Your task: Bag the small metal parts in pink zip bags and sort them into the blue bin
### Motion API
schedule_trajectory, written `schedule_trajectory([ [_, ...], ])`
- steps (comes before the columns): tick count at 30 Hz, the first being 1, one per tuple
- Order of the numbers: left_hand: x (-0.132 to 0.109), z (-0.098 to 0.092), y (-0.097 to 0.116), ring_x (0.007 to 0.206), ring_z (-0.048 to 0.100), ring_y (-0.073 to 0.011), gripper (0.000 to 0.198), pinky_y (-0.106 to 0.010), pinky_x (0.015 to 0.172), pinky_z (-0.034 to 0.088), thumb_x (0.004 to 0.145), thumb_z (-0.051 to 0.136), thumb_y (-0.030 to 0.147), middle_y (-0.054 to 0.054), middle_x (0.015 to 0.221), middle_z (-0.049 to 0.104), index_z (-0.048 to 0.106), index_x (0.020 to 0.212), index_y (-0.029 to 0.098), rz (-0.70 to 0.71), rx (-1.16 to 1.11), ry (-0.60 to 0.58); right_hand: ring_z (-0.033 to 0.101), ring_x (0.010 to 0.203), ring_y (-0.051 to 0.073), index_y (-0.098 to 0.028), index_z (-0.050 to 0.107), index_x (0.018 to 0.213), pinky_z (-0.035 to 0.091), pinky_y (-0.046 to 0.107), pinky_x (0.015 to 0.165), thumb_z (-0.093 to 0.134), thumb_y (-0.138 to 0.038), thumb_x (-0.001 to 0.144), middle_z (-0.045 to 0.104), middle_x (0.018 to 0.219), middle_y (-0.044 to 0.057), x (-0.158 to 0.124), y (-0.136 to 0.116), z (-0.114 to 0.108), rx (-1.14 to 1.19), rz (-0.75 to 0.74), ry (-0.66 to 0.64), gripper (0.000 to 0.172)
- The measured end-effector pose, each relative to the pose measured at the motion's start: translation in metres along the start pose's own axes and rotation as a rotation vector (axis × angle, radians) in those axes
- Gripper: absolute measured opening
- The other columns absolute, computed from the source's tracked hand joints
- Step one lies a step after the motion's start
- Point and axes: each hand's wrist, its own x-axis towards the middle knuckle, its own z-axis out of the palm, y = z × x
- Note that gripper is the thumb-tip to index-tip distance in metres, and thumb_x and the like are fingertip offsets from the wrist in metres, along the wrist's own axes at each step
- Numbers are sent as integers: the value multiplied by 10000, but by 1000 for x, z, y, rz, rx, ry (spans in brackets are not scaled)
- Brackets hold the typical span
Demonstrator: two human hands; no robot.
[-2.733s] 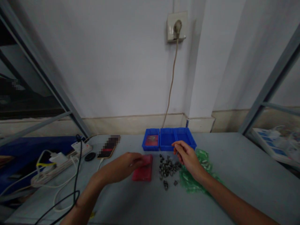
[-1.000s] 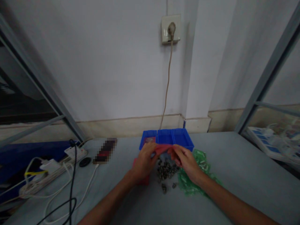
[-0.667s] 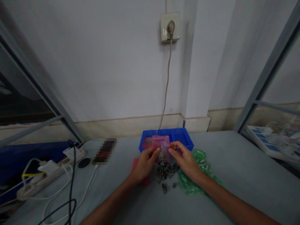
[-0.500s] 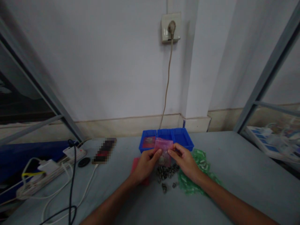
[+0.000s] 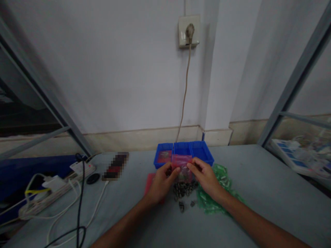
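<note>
- Together, two bare hands grip one pink, see-through plastic bag, the left hand on one edge and the right hand on the other, each pinching with thumb and curled fingers.
- Just below the bag, between the hands, lies one heap of small, dark grey metal parts, too many to count.
- Two pieces sit apart from the heap, nearer the person: one larger metal part and one smaller metal part.
- One flat, red plastic packet, perhaps a stack, is partly hidden by the left hand.
- Beyond both hands stand three open, blue plastic compartments in a row; the leftmost holds one flat, pink packet.
- Beside the right hand and partly under its forearm spreads one pile of green, translucent plastic packaging.
- Well left of the left hand: one dark, rectangular phone and one round, black disc.
</note>
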Motion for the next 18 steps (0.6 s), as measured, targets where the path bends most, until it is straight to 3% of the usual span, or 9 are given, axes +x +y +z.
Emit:
schedule_trajectory([
  [9, 1, 1, 1, 818, 649, -209, 444, -300, 755, 508, 996, 654, 580, -57, 946, 760, 772, 1004, 152, -21, -50, -39, 397, 625, 154, -233, 541, 740, 306, 279, 570, 671, -558, 965, 432, 673, -49, 0, 4, -1, -13, -13, 2, 416],
  [18, 2, 1, 3, 746, 589, -172, 395, -266, 692, 457, 976, 699, 549, -14, 815, 664, 699, 920, 158, -21, -28, -46, 398, 601, 162, -247, 540, 752, 313, 279, 547, 661, -617, 953, 422, 657, -48, 1, 3, -2, -23, 11, 60, 439],
])
